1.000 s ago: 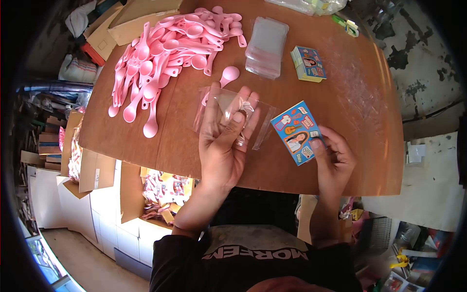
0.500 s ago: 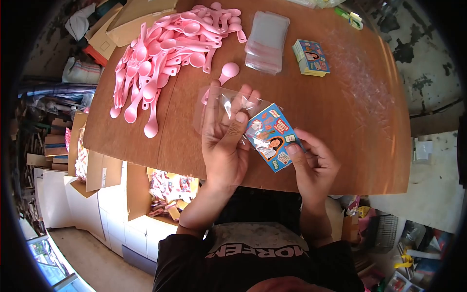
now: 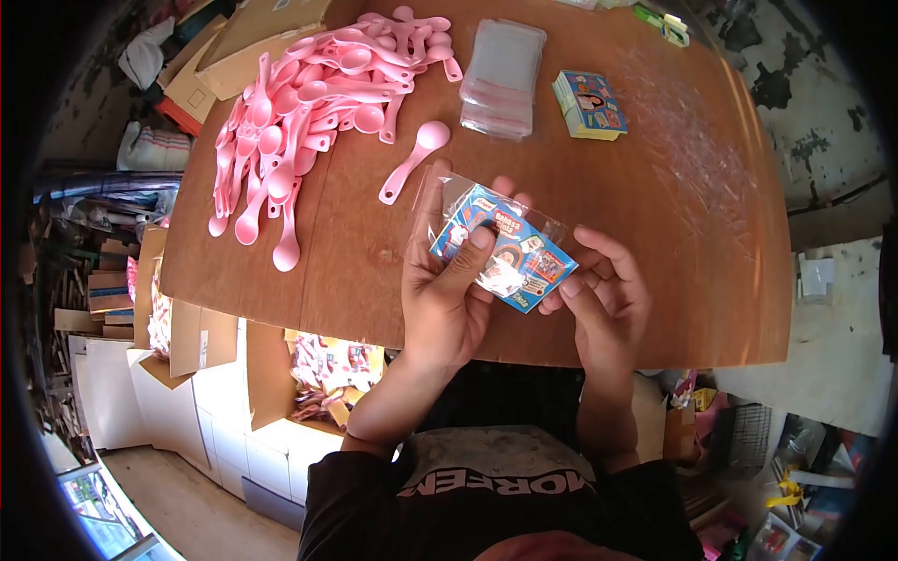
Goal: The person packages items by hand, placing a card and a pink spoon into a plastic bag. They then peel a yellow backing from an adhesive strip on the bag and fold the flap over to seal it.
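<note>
My left hand [image 3: 444, 299] grips a clear plastic bag [image 3: 426, 210] with a blue printed card [image 3: 519, 245] mostly inside it, thumb on top and fingers behind. My right hand [image 3: 606, 299] pinches the card's lower right corner between thumb and finger. Just beyond my left hand a single pink spoon [image 3: 415, 161] lies on the brown table [image 3: 365, 243]. A stack of clear bags [image 3: 503, 79] is further back, and a stack of similar cards [image 3: 591, 105] stands to its right.
A large heap of pink spoons [image 3: 309, 112] covers the table's back left, beside a cardboard box [image 3: 257, 47]. Crumpled clear plastic [image 3: 692, 150] lies at the right, a green cutter [image 3: 662, 25] behind it. An open box of packets [image 3: 337, 374] is below the table's front edge.
The card has moved left, deeper into the bag, and now lies under my left thumb. My right hand has stayed near its corner. The single spoon shows whole now.
</note>
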Motion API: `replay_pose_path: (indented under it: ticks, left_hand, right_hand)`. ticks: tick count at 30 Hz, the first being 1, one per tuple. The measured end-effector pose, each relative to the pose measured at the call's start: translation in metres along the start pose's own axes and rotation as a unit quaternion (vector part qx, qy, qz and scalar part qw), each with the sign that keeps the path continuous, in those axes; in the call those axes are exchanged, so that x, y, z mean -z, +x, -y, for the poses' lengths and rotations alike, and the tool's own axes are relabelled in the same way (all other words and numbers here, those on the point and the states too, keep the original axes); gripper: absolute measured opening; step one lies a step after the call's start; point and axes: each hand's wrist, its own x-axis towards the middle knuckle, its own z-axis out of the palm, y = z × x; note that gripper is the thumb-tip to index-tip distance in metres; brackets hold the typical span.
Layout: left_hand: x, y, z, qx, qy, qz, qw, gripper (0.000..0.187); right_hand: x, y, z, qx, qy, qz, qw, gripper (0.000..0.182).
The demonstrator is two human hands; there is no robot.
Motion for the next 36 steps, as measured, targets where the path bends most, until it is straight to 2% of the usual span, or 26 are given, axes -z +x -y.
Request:
replay_pose_path:
  ticks: [3, 5, 8, 11, 13, 16, 18, 20, 22, 24, 27, 29, 30, 31, 34, 36]
  left_hand:
    - [0.002, -0.002, 0.005, 0.012, 0.0, 0.013, 1.0, 0.069]
    - [0.002, -0.005, 0.009, 0.016, 0.006, 0.034, 0.999, 0.068]
    - [-0.002, -0.004, 0.007, -0.002, 0.014, 0.014, 1.0, 0.065]
    - [0.0, -0.004, 0.006, 0.01, 0.032, 0.022, 0.999, 0.064]
    - [-0.002, -0.005, 0.007, 0.012, 0.039, 0.037, 0.998, 0.061]
    - [-0.007, -0.013, 0.011, 0.094, 0.022, 0.016, 0.995, 0.055]
    - [-0.01, -0.015, 0.017, 0.073, 0.017, 0.016, 0.997, 0.055]
    - [-0.012, -0.016, 0.016, 0.066, 0.007, 0.009, 0.998, 0.056]
    - [-0.011, -0.016, 0.015, 0.114, -0.008, 0.006, 0.993, 0.058]
    - [-0.008, -0.018, 0.021, 0.125, -0.013, 0.011, 0.992, 0.058]
    - [-0.007, -0.018, 0.024, 0.133, 0.0, 0.036, 0.99, 0.054]
    - [-0.003, -0.016, 0.024, 0.151, -0.074, 0.031, 0.985, 0.052]
    - [-0.001, -0.017, 0.024, 0.153, -0.057, 0.034, 0.986, 0.052]
    - [-0.002, -0.017, 0.023, 0.153, -0.058, 0.035, 0.986, 0.052]
    - [-0.002, -0.017, 0.021, 0.066, 0.012, 0.035, 0.997, 0.052]
    - [-0.002, -0.016, 0.022, 0.034, -0.008, 0.03, 0.999, 0.052]
  right_hand:
    - [0.002, -0.001, -0.005, -0.004, 0.009, 0.009, 1.0, 0.038]
    - [-0.003, 0.0, -0.005, 0.012, 0.001, -0.038, 0.999, 0.035]
    - [-0.005, -0.002, -0.002, 0.056, -0.022, -0.078, 0.995, 0.032]
    - [0.001, -0.003, -0.001, 0.049, -0.035, -0.038, 0.998, 0.031]
    - [0.0, -0.003, -0.003, 0.051, -0.04, -0.047, 0.997, 0.031]
    - [-0.003, 0.0, -0.009, 0.074, -0.051, -0.056, 0.994, 0.032]
    - [-0.006, 0.0, -0.011, 0.099, -0.051, -0.056, 0.992, 0.032]
    - [-0.005, -0.002, -0.011, 0.084, -0.04, -0.043, 0.995, 0.032]
    - [-0.004, -0.004, -0.011, 0.068, -0.028, -0.03, 0.997, 0.032]
    - [-0.003, -0.003, -0.013, 0.057, -0.011, -0.008, 0.998, 0.031]
    - [-0.003, -0.002, -0.012, 0.049, 0.021, -0.001, 0.999, 0.03]
    - [-0.002, -0.003, -0.009, 0.029, 0.011, -0.01, 0.999, 0.03]
    - [-0.002, -0.003, -0.007, 0.011, 0.0, -0.018, 1.0, 0.029]
    - [-0.001, -0.002, -0.005, 0.012, -0.001, -0.018, 1.0, 0.029]
    - [0.002, -0.003, -0.003, -0.012, -0.039, -0.028, 0.999, 0.029]
    - [0.003, -0.005, -0.003, -0.024, -0.037, -0.035, 0.998, 0.028]
